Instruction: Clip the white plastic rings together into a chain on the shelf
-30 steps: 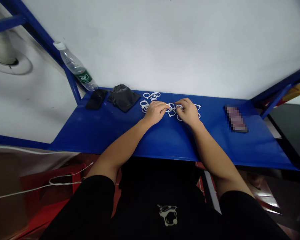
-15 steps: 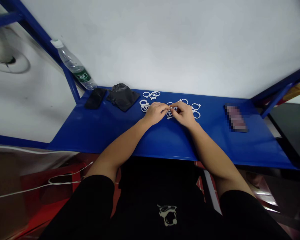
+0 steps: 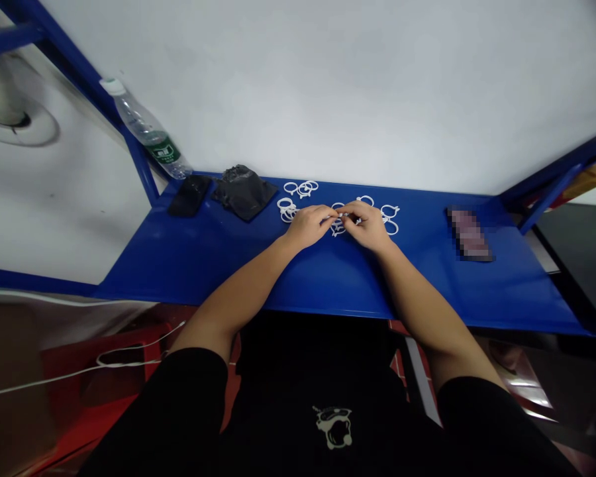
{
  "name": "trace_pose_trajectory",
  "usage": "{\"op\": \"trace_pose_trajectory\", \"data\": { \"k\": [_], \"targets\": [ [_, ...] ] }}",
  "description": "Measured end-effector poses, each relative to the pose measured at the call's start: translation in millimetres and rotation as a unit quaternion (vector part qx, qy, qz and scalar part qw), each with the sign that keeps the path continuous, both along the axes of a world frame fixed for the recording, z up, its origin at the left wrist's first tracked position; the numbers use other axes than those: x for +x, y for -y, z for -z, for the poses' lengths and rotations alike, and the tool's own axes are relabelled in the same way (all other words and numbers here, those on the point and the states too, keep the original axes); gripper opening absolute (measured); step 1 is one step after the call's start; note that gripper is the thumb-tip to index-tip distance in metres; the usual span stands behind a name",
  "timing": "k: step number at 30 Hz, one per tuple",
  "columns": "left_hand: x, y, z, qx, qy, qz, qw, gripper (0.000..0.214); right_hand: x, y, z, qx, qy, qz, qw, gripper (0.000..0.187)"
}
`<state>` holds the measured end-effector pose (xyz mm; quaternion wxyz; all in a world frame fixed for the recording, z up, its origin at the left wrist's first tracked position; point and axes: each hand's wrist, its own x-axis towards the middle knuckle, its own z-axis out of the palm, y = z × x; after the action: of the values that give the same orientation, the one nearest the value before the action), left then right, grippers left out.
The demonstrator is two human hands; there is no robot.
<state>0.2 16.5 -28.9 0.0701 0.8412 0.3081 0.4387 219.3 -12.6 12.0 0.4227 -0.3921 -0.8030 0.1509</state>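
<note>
My left hand [image 3: 306,226] and my right hand [image 3: 368,226] meet fingertip to fingertip above the blue table. Both are closed in a pinch on a small white plastic ring [image 3: 340,214], most of which the fingers hide. Under and behind the fingertips lie more white rings [image 3: 337,228], each with a little tab or clasp. To the left of my left hand is a cluster of white rings [image 3: 286,208], with another group of rings [image 3: 305,188] behind it. Loose rings [image 3: 390,227] also lie just right of my right hand.
A black drawstring pouch [image 3: 246,192] and a dark phone [image 3: 189,196] lie on the blue table [image 3: 328,285] at left. A clear bottle [image 3: 149,132] with a green label leans in the back left corner. A blurred-out phone-shaped object [image 3: 469,233] lies at right. The white wall [image 3: 328,86] bounds the back.
My fingertips have shifted slightly around the white piece, and a bit more white shows beside my right thumb. Both arms and the other things stay in place.
</note>
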Motion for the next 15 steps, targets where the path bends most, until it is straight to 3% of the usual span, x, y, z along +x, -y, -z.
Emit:
{"op": "trace_pose_trajectory", "data": {
  "k": [8,15],
  "targets": [
    [1.1,2.3,-2.4,-0.014,0.004,0.001,1.0,0.009,-1.8,1.7,0.3,-0.029,0.005,0.026,0.999,0.022],
    [3.3,7.4,-6.3,-0.014,-0.006,0.006,1.0,0.006,-2.4,-0.8,2.0,0.016,-0.05,0.034,0.998,0.019]
  ]
}}
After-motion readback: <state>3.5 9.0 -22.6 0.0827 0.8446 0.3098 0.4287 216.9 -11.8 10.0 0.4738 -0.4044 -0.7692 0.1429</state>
